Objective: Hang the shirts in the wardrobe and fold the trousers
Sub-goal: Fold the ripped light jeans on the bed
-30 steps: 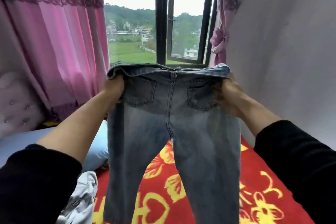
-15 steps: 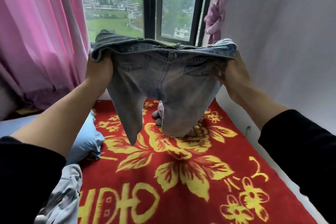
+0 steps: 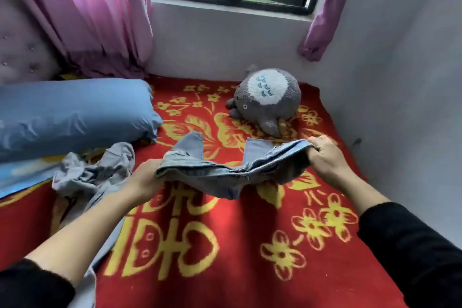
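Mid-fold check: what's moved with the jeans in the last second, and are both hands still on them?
The jeans came down from hanging in front of the window to low over the red blanket, legs thrown forward toward the plush toy. Nothing let go: left hand and right hand still grip the waistband ends. Blue pillow and crumpled grey garment lie as before.

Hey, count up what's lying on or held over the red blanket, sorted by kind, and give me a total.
Garments: 2 (jeans, crumpled grey garment)
Pillows: 1 (blue pillow)
Plush toys: 1 (grey plush toy)
Total: 4
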### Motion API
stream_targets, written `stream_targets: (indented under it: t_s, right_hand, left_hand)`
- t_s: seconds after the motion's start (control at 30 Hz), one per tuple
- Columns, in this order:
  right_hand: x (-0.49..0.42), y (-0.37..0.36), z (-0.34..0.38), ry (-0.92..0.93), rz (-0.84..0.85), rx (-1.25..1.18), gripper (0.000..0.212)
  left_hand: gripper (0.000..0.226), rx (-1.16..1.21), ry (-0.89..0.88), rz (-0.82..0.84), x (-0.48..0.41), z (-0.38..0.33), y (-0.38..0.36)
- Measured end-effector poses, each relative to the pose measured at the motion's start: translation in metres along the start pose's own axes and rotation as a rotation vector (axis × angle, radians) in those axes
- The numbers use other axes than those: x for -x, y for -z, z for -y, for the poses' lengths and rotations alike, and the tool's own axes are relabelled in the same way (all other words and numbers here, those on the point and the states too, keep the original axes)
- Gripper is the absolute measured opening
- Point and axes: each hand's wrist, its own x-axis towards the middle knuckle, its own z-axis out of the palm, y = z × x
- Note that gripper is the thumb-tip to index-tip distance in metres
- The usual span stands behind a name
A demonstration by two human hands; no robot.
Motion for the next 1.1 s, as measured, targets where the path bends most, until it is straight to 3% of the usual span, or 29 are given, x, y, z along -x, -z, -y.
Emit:
stream_targets:
  t_s: [0.1,0.17,0.23,0.33,0.47,0.6,0.77,0.87,0.93,1.1]
  right_hand:
    - [0.042,-0.018,-0.036,-0.044,0.288,0.2,0.026]
    - [0.068,-0.032,-0.058,-0.053,0.454,0.29,0.024]
    - [0.095,-0.048,-0.077,-0.071,0.581,0.279,0.025]
    - [0.13,-0.076,-0.1,-0.06,0.752,0.294,0.017]
    - [0.168,-0.119,-0.127,-0.045,0.923,0.375,0.021]
    - [0.192,-0.17,-0.154,-0.029,0.998,0.502,0.02]
    - [0.215,-0.231,-0.184,-0.008,1.106,0.683,0.024]
    - [0.209,-0.254,-0.19,-0.07,1.143,0.645,0.008]
    - [0.196,-0.269,-0.187,-0.136,1.107,0.553,0.022]
    - [0.129,-0.311,-0.159,-0.111,1.0,0.455,0.03]
  left_hand:
    - [0.037,-0.291,0.126,0.287,0.054,0.02,-0.045]
    - [0.025,-0.338,0.232,0.355,0.093,0.026,-0.072]
    - [0.048,-0.333,0.281,0.374,0.129,0.033,-0.096]
    - [0.077,-0.341,0.195,0.5,0.179,0.039,-0.128]
    - [0.083,-0.368,0.229,0.575,0.226,0.047,-0.168]
    - [0.057,-0.279,0.318,0.577,0.236,0.063,-0.211]
    - [0.049,-0.297,0.399,0.75,0.245,0.099,-0.268]
    - [0.048,-0.266,0.489,0.847,0.237,0.11,-0.292]
    - [0.054,-0.241,0.596,0.876,0.22,0.113,-0.297]
    - [0.056,-0.111,0.733,0.676,0.149,0.13,-0.287]
